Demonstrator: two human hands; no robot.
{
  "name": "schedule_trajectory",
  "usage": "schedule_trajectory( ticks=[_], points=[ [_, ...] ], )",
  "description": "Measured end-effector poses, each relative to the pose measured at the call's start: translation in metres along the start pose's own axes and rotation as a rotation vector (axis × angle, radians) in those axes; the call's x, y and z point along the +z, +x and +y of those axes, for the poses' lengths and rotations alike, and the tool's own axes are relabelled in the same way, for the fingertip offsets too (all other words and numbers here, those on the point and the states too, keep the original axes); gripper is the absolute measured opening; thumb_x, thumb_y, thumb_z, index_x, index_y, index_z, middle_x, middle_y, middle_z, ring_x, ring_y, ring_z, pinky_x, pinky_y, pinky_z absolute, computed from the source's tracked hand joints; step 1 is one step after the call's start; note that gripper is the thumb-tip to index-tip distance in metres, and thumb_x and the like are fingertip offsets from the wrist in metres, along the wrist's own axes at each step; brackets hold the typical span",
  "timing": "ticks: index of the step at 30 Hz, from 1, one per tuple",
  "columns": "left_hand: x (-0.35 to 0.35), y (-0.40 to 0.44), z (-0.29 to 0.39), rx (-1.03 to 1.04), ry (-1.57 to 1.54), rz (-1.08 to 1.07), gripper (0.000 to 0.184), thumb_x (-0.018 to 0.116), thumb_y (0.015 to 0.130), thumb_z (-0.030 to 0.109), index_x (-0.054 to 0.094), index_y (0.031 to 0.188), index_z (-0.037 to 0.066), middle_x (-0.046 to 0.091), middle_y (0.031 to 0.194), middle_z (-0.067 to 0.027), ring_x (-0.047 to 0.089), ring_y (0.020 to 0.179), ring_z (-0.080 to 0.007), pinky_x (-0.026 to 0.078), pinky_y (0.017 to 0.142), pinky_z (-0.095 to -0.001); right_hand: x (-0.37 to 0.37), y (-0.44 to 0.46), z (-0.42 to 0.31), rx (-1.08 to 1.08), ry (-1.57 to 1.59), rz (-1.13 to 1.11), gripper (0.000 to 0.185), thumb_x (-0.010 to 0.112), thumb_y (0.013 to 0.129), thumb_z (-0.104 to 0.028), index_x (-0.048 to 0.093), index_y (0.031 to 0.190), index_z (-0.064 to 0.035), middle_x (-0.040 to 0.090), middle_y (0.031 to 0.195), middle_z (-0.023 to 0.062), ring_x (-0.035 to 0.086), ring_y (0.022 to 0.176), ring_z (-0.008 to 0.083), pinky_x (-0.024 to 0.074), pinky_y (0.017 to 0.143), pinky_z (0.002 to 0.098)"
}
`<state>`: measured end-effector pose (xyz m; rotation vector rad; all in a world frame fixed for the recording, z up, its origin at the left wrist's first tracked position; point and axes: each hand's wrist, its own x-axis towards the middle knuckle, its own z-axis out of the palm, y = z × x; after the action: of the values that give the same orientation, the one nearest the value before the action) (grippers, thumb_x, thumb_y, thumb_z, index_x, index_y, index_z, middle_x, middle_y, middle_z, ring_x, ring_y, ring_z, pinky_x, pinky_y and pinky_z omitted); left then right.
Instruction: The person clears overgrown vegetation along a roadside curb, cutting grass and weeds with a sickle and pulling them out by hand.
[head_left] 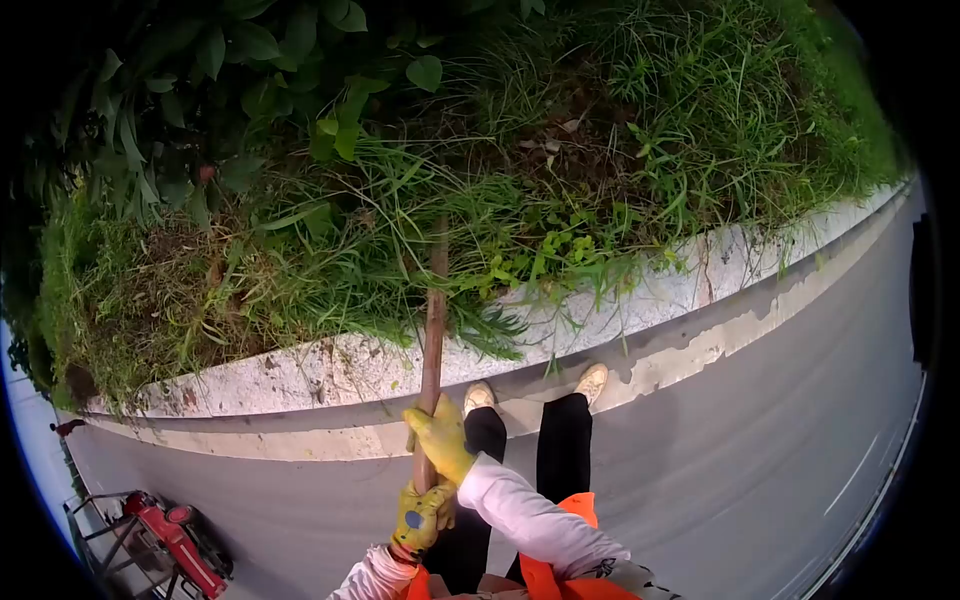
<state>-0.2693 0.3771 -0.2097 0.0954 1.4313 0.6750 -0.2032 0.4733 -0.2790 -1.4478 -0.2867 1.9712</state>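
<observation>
A long wooden handle (432, 345) runs up from my hands over the pale kerb, and its far end is hidden in the grass. Both hands wear yellow gloves. My right hand (441, 438) is wrapped round the handle, its arm in a light sleeve. Lower down, near the handle's bottom end, my left hand (420, 519) is closed on it too. Green grass and weeds (400, 230) cover the bank around the handle's far part.
The pale kerb (640, 310) curves across between grass and grey road (700, 480). My shoes stand at its foot. A red vehicle (175, 545) with a frame is at the lower left. Dark leafy branches (250, 60) hang at the upper left.
</observation>
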Motion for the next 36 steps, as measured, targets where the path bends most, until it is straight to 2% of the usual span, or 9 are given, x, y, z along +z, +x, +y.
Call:
schedule_trajectory(
  ticks=[8, 12, 14, 21, 26, 27, 29, 32, 36],
  points=[
    [-0.012, 0.042, 0.057, -0.032, 0.604, -0.246, 0.036, 0.076, 0.080, 0.028, 0.055, 0.096, 0.004, 0.050, 0.064, 0.0000, 0.044, 0.046, -0.0075, 0.036, 0.040, -0.0234, -0.029, 0.006, -0.001, -0.193, 0.378, 0.437, 0.016, 0.064, 0.085, -0.017, 0.052, 0.088, -0.0063, 0.050, 0.066, 0.0014, 0.050, 0.049, 0.0130, 0.0456, 0.045, 0.0267],
    [-0.082, -0.032, 0.069, -0.058, -0.101, 0.144, 0.026, 0.068, 0.081, 0.019, 0.053, 0.088, -0.001, 0.040, 0.049, 0.0025, 0.037, 0.035, -0.0085, 0.033, 0.036, -0.0246, 0.098, 0.012, 0.057, -0.182, -0.306, 0.158, 0.021, 0.063, 0.084, -0.013, 0.046, 0.089, -0.0023, 0.053, 0.068, 0.0058, 0.053, 0.052, 0.0159, 0.0473, 0.046, 0.0315],
    [-0.101, -0.050, 0.102, 0.140, 0.256, 0.434, 0.019, 0.063, 0.080, 0.016, 0.053, 0.085, 0.000, 0.040, 0.050, 0.0026, 0.034, 0.034, -0.0064, 0.030, 0.034, -0.0229, 0.156, 0.006, 0.036, 0.069, 0.036, -0.046, 0.024, 0.064, 0.082, -0.014, 0.046, 0.086, 0.0001, 0.053, 0.068, 0.0072, 0.053, 0.056, 0.0164, 0.0450, 0.049, 0.0324],
    [-0.094, -0.020, 0.031, 0.114, 0.175, 0.403, 0.016, 0.064, 0.082, 0.011, 0.053, 0.088, 0.002, 0.047, 0.053, 0.0001, 0.041, 0.037, -0.0084, 0.034, 0.036, -0.0228, 0.096, 0.016, 0.053, 0.067, -0.247, -0.169, 0.024, 0.063, 0.084, -0.016, 0.046, 0.090, 0.0005, 0.054, 0.072, 0.0076, 0.056, 0.060, 0.0165, 0.0472, 0.053, 0.0331],
    [-0.049, -0.024, -0.063, -0.143, 0.307, 0.036, 0.023, 0.070, 0.083, 0.018, 0.061, 0.094, 0.000, 0.061, 0.066, -0.0062, 0.058, 0.054, -0.0124, 0.044, 0.049, -0.0262, -0.009, -0.043, 0.065, 0.233, 0.168, 0.034, 0.016, 0.061, 0.081, -0.010, 0.050, 0.092, -0.0036, 0.051, 0.066, 0.0053, 0.055, 0.051, 0.0160, 0.0479, 0.048, 0.0305],
    [-0.048, -0.022, -0.097, 0.349, 0.579, 0.009, 0.029, 0.070, 0.083, 0.022, 0.060, 0.099, 0.000, 0.063, 0.074, -0.0085, 0.061, 0.060, -0.0159, 0.047, 0.054, -0.0306, -0.025, -0.056, 0.057, 0.272, 0.175, 0.110, 0.015, 0.060, 0.081, -0.009, 0.051, 0.092, -0.0037, 0.051, 0.065, 0.0048, 0.054, 0.049, 0.0158, 0.0467, 0.046, 0.0296],
    [-0.024, -0.022, -0.077, 0.060, 0.699, -0.152, 0.033, 0.069, 0.083, 0.027, 0.057, 0.101, 0.002, 0.063, 0.080, -0.0115, 0.063, 0.066, -0.0246, 0.049, 0.061, -0.0359, -0.050, -0.073, 0.047, 0.189, 0.201, 0.303, 0.013, 0.058, 0.082, -0.011, 0.052, 0.092, -0.0045, 0.049, 0.064, 0.0024, 0.049, 0.047, 0.0142, 0.0439, 0.044, 0.0285],
    [-0.004, 0.032, -0.057, 0.354, 0.880, -0.404, 0.031, 0.067, 0.083, 0.031, 0.054, 0.095, 0.006, 0.060, 0.078, -0.0157, 0.061, 0.072, -0.0369, 0.048, 0.062, -0.0416, -0.080, -0.054, 0.012, -0.042, 0.347, 0.471, 0.012, 0.060, 0.083, -0.013, 0.053, 0.090, -0.0064, 0.047, 0.062, 0.0018, 0.046, 0.045, 0.0120, 0.0430, 0.042, 0.0286],
    [0.000, 0.135, 0.014, 0.610, 0.842, -0.369, 0.030, 0.065, 0.086, 0.029, 0.053, 0.098, 0.004, 0.063, 0.082, -0.0145, 0.062, 0.072, -0.0326, 0.047, 0.063, -0.0411, -0.068, 0.038, -0.012, -0.206, 0.379, 0.600, 0.015, 0.062, 0.084, -0.020, 0.053, 0.083, -0.0087, 0.045, 0.060, -0.0004, 0.045, 0.046, 0.0118, 0.0412, 0.043, 0.0301]
  ],
)
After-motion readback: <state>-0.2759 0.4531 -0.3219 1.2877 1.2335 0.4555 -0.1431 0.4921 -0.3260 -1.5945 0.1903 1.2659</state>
